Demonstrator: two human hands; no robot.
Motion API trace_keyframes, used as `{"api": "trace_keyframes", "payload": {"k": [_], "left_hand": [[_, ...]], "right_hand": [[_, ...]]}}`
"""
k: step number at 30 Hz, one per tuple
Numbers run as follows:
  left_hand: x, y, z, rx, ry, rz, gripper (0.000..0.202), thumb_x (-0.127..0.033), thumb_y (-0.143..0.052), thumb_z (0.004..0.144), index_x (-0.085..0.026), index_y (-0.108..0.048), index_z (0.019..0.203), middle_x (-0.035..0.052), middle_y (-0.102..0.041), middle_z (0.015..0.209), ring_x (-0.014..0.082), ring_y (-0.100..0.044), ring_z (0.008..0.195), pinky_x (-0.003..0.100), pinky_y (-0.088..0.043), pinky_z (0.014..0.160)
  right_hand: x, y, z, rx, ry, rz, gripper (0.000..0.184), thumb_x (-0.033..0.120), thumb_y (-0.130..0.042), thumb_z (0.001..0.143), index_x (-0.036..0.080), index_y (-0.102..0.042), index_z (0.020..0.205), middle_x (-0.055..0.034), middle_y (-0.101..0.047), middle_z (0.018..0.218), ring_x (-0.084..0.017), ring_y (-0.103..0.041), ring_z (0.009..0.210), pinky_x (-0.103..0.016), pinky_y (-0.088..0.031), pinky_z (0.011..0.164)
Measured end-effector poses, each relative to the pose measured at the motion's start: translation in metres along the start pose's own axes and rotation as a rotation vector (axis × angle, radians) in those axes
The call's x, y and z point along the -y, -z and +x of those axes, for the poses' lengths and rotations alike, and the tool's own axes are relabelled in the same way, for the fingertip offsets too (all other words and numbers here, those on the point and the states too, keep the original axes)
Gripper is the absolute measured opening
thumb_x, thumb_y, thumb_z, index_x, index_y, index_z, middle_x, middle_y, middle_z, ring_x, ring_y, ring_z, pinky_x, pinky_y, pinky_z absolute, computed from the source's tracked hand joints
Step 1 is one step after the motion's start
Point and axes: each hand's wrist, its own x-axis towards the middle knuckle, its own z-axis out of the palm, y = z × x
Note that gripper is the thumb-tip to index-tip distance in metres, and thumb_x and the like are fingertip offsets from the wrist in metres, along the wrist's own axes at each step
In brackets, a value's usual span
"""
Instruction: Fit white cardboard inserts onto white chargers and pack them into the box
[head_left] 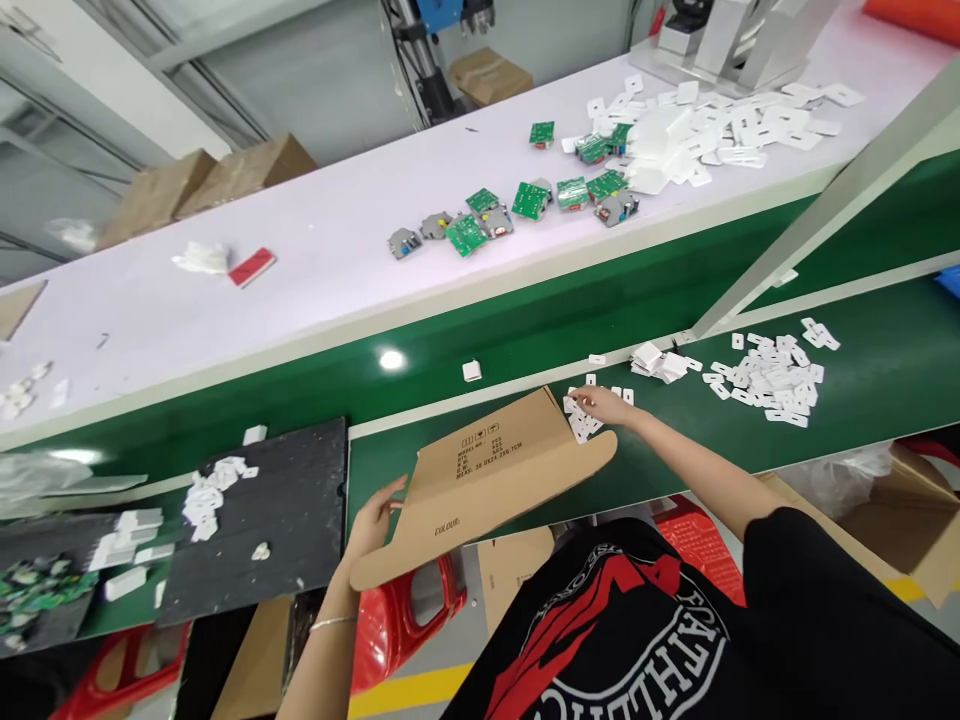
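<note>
My left hand (pixel 373 520) grips the near left edge of a flat brown cardboard sheet (pixel 487 475) printed with "COLOUR:" and a label box, held tilted over the green belt (pixel 420 455). My right hand (pixel 604 405) reaches across the far corner of the cardboard. Its fingers are bent down onto a small cluster of white plastic pieces (pixel 581 420) on the belt. What the fingers hold, if anything, is hidden.
A bigger heap of white pieces (pixel 772 375) lies further right. Green circuit boards (pixel 525 200) and white parts (pixel 705 125) sit on the pale upper shelf (pixel 315 260). A black mat (pixel 262 515) with white bits lies left. Red stools (pixel 405 610) and cardboard boxes (pixel 900 510) stand below.
</note>
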Motion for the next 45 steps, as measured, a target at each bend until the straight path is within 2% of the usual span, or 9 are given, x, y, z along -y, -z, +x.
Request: {"api": "trace_keyframes", "payload": {"k": [3, 7, 12, 18, 21, 25, 30, 36, 45], "left_hand": [[0.001, -0.003, 0.011, 0.049, -0.056, -0.113, 0.067, -0.061, -0.036, 0.101, -0.018, -0.066, 0.143, 0.0139, -0.057, 0.157, 0.0306, -0.061, 0.137, 0.042, -0.049, 0.116], [0.001, -0.035, 0.004, 0.081, -0.146, -0.222, 0.058, -0.056, -0.045, 0.101, -0.024, -0.064, 0.145, 0.0063, -0.041, 0.170, 0.0267, -0.036, 0.159, 0.039, -0.028, 0.131], [0.017, -0.087, -0.023, -0.044, -0.143, -0.155, 0.065, -0.061, -0.037, 0.104, -0.026, -0.051, 0.158, 0.0036, -0.024, 0.178, 0.0246, -0.026, 0.163, 0.038, -0.021, 0.134], [0.048, -0.045, -0.015, 0.066, 0.212, -0.313, 0.077, -0.066, -0.048, 0.097, -0.017, -0.049, 0.156, 0.0164, -0.059, 0.155, 0.0322, -0.064, 0.136, 0.043, -0.048, 0.118], [0.048, -0.029, 0.002, 0.029, 0.385, -0.300, 0.069, -0.060, -0.027, 0.104, -0.015, -0.056, 0.148, 0.0211, -0.068, 0.142, 0.0342, -0.073, 0.121, 0.051, -0.056, 0.105], [0.021, -0.074, 0.023, -0.083, 0.563, -0.234, 0.073, -0.059, -0.013, 0.108, -0.011, -0.052, 0.147, 0.0256, -0.070, 0.136, 0.0337, -0.075, 0.116, 0.046, -0.062, 0.090], [-0.011, -0.132, 0.024, -0.225, 0.610, -0.099, 0.062, -0.060, -0.031, 0.109, -0.011, -0.056, 0.138, 0.0237, -0.070, 0.133, 0.0334, -0.072, 0.119, 0.053, -0.054, 0.104], [-0.013, -0.140, 0.015, -0.368, 0.571, -0.011, 0.054, -0.053, -0.027, 0.109, -0.011, -0.058, 0.122, 0.0280, -0.069, 0.128, 0.0421, -0.069, 0.122, 0.053, -0.055, 0.097], [-0.004, -0.159, 0.018, -0.472, 0.568, -0.005, 0.046, -0.046, -0.036, 0.110, -0.011, -0.059, 0.128, 0.0224, -0.067, 0.132, 0.0344, -0.064, 0.128, 0.049, -0.054, 0.103]], "right_hand": [[0.017, 0.008, -0.001, 0.018, 0.035, 0.062, 0.051, 0.034, -0.031, 0.112, 0.025, -0.051, 0.159, -0.0130, -0.061, 0.151, -0.028, -0.061, 0.129, -0.044, -0.050, 0.106], [0.039, -0.008, -0.008, 0.167, 0.113, 0.093, 0.047, 0.053, -0.052, 0.106, 0.035, -0.065, 0.147, -0.0020, -0.056, 0.159, -0.030, -0.050, 0.147, -0.046, -0.043, 0.121], [0.041, -0.029, -0.036, 0.209, 0.082, 0.080, 0.053, 0.051, -0.054, 0.104, 0.037, -0.056, 0.155, 0.0014, -0.037, 0.172, -0.030, -0.033, 0.160, -0.053, -0.027, 0.131], [0.043, -0.027, -0.026, 0.183, -0.099, 0.096, 0.062, 0.050, -0.074, 0.091, 0.035, -0.062, 0.150, -0.0002, -0.042, 0.170, -0.031, -0.038, 0.157, -0.046, -0.031, 0.130], [0.050, -0.041, -0.009, 0.062, -0.345, 0.093, 0.072, 0.060, -0.057, 0.100, 0.023, -0.047, 0.161, -0.0133, -0.040, 0.169, -0.036, -0.042, 0.153, -0.052, -0.038, 0.124], [0.064, -0.075, 0.001, -0.066, -0.620, 0.056, 0.067, 0.060, -0.050, 0.106, 0.019, -0.045, 0.158, -0.0181, -0.051, 0.158, -0.034, -0.056, 0.138, -0.058, -0.045, 0.115], [0.080, -0.100, -0.010, -0.180, -0.699, -0.020, 0.069, 0.056, -0.042, 0.109, 0.013, -0.036, 0.162, -0.0232, -0.049, 0.157, -0.037, -0.050, 0.143, -0.055, -0.040, 0.116], [0.080, -0.107, -0.019, -0.226, -0.651, -0.028, 0.071, 0.053, -0.035, 0.108, 0.008, -0.032, 0.163, -0.0247, -0.047, 0.158, -0.040, -0.043, 0.148, -0.049, -0.038, 0.117], [0.067, -0.118, -0.015, -0.265, -0.666, 0.095, 0.068, 0.053, -0.041, 0.107, 0.011, -0.036, 0.161, -0.0230, -0.045, 0.159, -0.038, -0.041, 0.149, -0.050, -0.036, 0.120]]}}
